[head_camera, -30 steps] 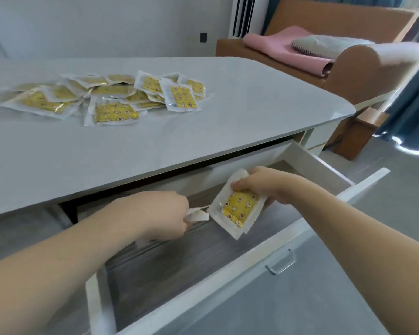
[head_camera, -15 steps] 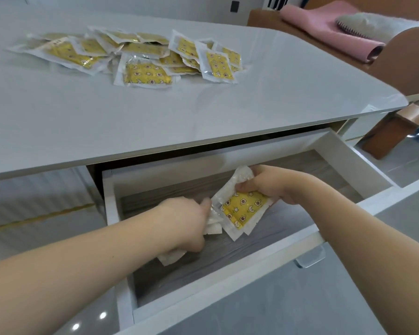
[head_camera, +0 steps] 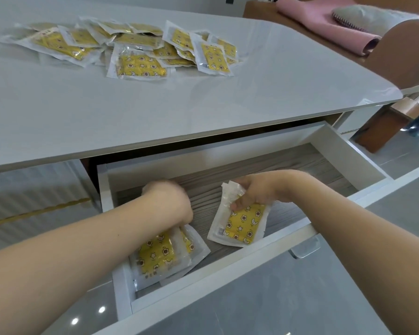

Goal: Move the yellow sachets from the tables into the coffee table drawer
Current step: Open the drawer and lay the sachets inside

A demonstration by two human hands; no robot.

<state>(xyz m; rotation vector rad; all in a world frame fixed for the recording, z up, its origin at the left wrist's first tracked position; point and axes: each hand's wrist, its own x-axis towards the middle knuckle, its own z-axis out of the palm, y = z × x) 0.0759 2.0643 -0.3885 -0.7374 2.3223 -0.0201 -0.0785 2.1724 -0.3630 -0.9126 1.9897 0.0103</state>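
Reaching into the open drawer (head_camera: 334, 141), the right hand (head_camera: 254, 189) pinches a yellow sachet (head_camera: 240, 226). The left hand (head_camera: 167, 201) rests on two sachets (head_camera: 160, 255); its grip is blurred, so I cannot tell.

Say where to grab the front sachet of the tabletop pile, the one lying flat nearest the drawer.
Take the front sachet by its clear sealed border at the near edge, coming from the drawer side. It lies flat, and that edge faces bare table top while other sachets crowd its far side. Probably pinch or slide it toward you. Both hands are busy in the drawer now.

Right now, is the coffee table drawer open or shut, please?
Open: the drawer is pulled out, its wood-grain floor showing, both hands inside.
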